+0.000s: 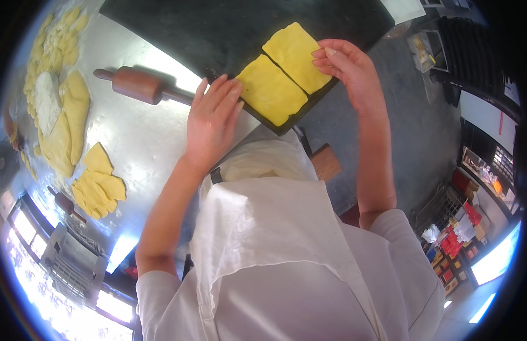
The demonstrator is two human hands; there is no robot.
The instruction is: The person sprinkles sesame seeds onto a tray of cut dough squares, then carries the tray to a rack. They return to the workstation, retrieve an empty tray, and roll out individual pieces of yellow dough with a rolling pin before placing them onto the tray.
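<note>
Two rectangular sheets of yellow dough lie side by side at the near corner of a black baking tray. My left hand (214, 115) is palm down with fingers stretched, its fingertips at the left edge of the nearer dough sheet (272, 90) and over the tray's rim. Beside the other dough sheet (297, 57), my right hand (353, 70) has its fingers loosely bent, the fingertips at that sheet's right edge. Neither hand appears to grip anything. The dark baking tray (195, 30) extends away from me, its far end cut off by the view.
A wooden rolling pin (137, 85) lies on the metal worktable (139, 136), left of my left hand. Further left are a large folded dough piece (73, 119), white flour (48, 102), several dough lumps (61, 42), dough scraps (99, 185) and a second rolling pin (65, 202).
</note>
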